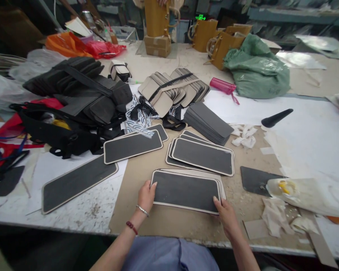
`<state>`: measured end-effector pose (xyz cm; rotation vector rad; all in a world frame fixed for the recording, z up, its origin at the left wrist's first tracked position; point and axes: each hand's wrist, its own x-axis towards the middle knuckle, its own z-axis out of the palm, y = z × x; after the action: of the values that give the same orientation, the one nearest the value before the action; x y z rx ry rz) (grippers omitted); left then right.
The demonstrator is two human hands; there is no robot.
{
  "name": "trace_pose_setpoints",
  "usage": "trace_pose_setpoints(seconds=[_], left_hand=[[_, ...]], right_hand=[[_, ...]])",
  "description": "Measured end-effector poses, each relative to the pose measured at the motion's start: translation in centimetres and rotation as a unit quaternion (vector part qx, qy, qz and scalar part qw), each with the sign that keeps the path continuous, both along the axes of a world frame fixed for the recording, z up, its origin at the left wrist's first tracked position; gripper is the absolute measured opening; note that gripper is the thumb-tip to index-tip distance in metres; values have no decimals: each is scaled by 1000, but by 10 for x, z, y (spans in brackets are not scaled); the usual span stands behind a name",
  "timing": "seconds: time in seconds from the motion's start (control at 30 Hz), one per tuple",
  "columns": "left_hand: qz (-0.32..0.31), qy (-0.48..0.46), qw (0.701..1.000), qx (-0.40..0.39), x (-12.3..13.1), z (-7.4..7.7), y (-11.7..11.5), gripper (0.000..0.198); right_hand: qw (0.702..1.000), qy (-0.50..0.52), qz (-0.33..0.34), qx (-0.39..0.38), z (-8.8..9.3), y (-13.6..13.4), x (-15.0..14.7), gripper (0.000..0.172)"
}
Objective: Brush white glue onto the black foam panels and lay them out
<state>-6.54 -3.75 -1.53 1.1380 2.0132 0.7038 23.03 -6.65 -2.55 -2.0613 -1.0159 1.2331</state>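
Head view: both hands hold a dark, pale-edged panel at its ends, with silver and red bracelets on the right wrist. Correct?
Wrong wrist: the head view shows the silver bracelet and red bracelet on the left wrist. The left hand and right hand do hold the panel.

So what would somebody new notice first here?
Probably the dark, pale-edged panel held at its two ends by the left hand and right hand, front and centre. Bright things may pop too: the pink tube-shaped thing beside the green bag, farther back on the right.

Left grip, right grip holding dark panel (pale-edged) by opposite ends; panel stack beyond.
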Motion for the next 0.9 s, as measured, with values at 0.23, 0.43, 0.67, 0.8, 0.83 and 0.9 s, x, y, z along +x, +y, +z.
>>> trace_pose_setpoints(seconds=[0.23, 0.43, 0.67, 0.8, 0.83, 0.9], left_hand=[[-9, 32, 999, -22, 1, -4, 3, 23], [-18, 31, 999, -27, 0, -9, 2, 20], [-34, -4, 999, -27, -6, -6, 1, 23], [-48, -42, 998, -29, -13, -9, 1, 31], [-45, -56, 997, -31, -15, -11, 1, 33], [-33, -92, 995, -37, -17, -13, 1, 36]], right_hand=[[1000, 7, -3, 3, -9, -3, 1, 40], [1000, -31, 2, 5, -12, -3, 2, 38], [999, -29, 9, 27, -4, -3, -4, 37], [999, -19, 2, 44, -6, -3, -8, 38], [999, -20, -1, 47, -7, -3, -8, 38], [998, -20, -9, 53, -9, -4, -8, 37]])
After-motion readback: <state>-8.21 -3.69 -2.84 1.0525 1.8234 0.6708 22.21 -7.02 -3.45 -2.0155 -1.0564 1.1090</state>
